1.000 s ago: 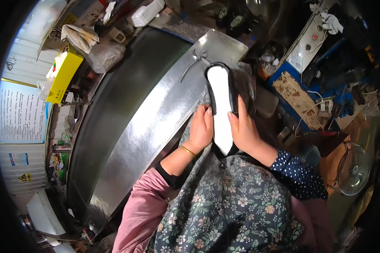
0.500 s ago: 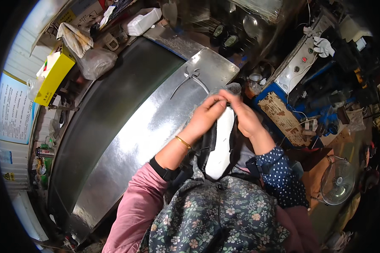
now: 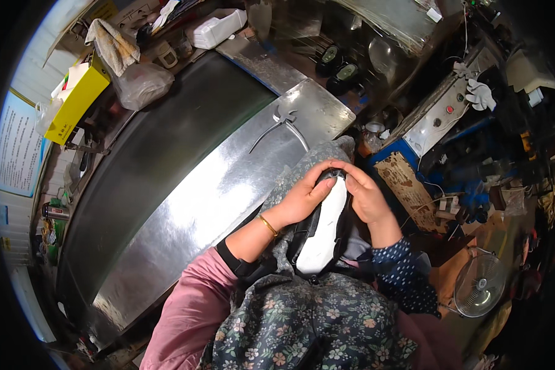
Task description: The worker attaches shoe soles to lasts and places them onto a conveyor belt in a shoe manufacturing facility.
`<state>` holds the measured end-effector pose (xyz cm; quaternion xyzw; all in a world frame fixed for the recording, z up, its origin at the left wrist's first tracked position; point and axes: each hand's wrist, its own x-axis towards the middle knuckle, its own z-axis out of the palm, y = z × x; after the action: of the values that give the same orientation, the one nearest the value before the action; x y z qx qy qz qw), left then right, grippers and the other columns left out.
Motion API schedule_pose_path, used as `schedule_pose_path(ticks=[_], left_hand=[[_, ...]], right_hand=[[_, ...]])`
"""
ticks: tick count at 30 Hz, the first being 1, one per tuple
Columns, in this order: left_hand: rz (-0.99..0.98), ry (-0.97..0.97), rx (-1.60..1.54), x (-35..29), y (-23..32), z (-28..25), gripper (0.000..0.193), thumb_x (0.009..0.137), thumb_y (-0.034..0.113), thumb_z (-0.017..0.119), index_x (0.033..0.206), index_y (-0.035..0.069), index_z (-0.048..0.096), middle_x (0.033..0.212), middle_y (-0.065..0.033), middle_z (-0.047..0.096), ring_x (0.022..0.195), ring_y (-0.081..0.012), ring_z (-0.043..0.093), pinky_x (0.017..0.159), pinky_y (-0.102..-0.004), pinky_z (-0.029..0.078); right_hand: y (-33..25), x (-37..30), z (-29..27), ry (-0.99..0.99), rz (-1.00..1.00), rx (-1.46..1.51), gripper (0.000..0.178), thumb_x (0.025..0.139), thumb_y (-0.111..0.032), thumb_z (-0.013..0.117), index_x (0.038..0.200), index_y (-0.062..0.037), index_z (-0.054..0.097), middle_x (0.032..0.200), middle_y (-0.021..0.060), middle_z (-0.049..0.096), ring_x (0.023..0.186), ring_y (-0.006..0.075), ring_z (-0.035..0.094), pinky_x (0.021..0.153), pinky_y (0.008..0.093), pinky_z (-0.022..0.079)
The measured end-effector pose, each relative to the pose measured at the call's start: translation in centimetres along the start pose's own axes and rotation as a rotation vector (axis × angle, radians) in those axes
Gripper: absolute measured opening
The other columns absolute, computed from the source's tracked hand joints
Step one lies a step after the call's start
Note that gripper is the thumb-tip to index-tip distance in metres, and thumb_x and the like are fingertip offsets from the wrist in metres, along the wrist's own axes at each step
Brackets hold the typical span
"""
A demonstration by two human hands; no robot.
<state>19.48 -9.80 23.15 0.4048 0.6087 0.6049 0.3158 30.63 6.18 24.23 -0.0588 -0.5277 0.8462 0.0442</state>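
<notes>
A black shoe upper (image 3: 302,237) lies upside down on my lap, its long white insole (image 3: 322,228) facing up and the narrower toe end pointing away from me. My left hand (image 3: 301,198) curls round the toe from the left, its thumb pressed on the black edge by the insole. From the right, my right hand (image 3: 367,196) wraps the same end, and the fingertips of both hands meet over the toe. The underside of the upper is hidden. Beyond my left hand, metal pincers (image 3: 285,118) rest with spread handles on a shiny steel worktop (image 3: 197,185).
A dark conveyor belt (image 3: 166,135) runs along the worktop's far left side. A yellow box (image 3: 77,102) and a plastic bag (image 3: 143,86) are at the upper left. On the right stand a machine panel with buttons (image 3: 438,120) and a wire-caged fan (image 3: 480,285).
My hands have moved nearer to me and from pinching together above the toe to lying round its sides. More of the toe end now shows. The whole view has shifted slightly.
</notes>
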Motion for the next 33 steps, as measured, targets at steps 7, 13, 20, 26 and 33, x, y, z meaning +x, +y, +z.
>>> schedule_pose_path(ticks=[7, 13, 20, 26, 33], left_hand=[[-0.079, -0.180, -0.149, 1.0, 1.2, -1.1, 0.085, 0.078, 0.018, 0.083, 0.146, 0.007, 0.034, 0.135, -0.0076, 0.047, 0.127, -0.0167, 0.043, 0.109, -0.0311, 0.034], [-0.099, -0.113, -0.115, 1.1, 1.4, 0.5, 0.089, 0.074, 0.022, 0.084, 0.144, 0.003, 0.034, 0.132, -0.0086, 0.050, 0.126, -0.0184, 0.045, 0.109, -0.0320, 0.034], [0.139, -0.090, 0.472, 0.1, 6.4, 7.5, 0.089, 0.065, 0.033, 0.084, 0.140, 0.009, 0.043, 0.143, -0.0279, 0.037, 0.131, -0.0490, 0.036, 0.110, -0.0511, 0.032], [0.544, -0.475, 0.049, 0.4, 6.4, 5.2, 0.041, 0.087, 0.017, 0.072, 0.124, 0.005, 0.062, 0.140, -0.0183, 0.051, 0.132, -0.0348, 0.047, 0.108, -0.0420, 0.040], [0.023, 0.524, 0.862, 3.0, -10.4, -10.5, 0.039, 0.087, 0.024, 0.064, 0.117, -0.001, 0.060, 0.127, -0.0239, 0.057, 0.118, -0.0424, 0.052, 0.102, -0.0468, 0.042]], right_hand=[[-0.5, -0.1, -0.3, 0.013, -0.006, 0.012, 0.042, 0.101, -0.012, 0.048, 0.141, 0.0014, 0.046, 0.142, 0.0092, 0.050, 0.129, 0.0167, 0.046, 0.110, 0.0308, 0.033], [-1.6, 1.0, -0.3, 0.063, 0.022, -0.111, 0.035, 0.102, -0.015, 0.048, 0.132, 0.0028, 0.055, 0.134, 0.0104, 0.057, 0.126, 0.0176, 0.050, 0.108, 0.0309, 0.035], [-4.1, -5.0, -2.7, 0.180, 0.044, 0.208, 0.051, 0.100, -0.034, 0.046, 0.133, 0.0042, 0.054, 0.139, 0.0172, 0.053, 0.128, 0.0252, 0.051, 0.110, 0.0359, 0.036], [-4.9, -19.1, -4.9, 0.132, 0.449, 0.180, 0.073, 0.085, -0.039, 0.057, 0.140, 0.0061, 0.040, 0.136, 0.0218, 0.053, 0.120, 0.0294, 0.058, 0.106, 0.0416, 0.045], [9.1, -23.5, -14.3, 0.606, 0.336, 0.509, 0.054, 0.093, -0.041, 0.052, 0.124, 0.0029, 0.059, 0.118, 0.0145, 0.065, 0.108, 0.0244, 0.063, 0.098, 0.0373, 0.050]])
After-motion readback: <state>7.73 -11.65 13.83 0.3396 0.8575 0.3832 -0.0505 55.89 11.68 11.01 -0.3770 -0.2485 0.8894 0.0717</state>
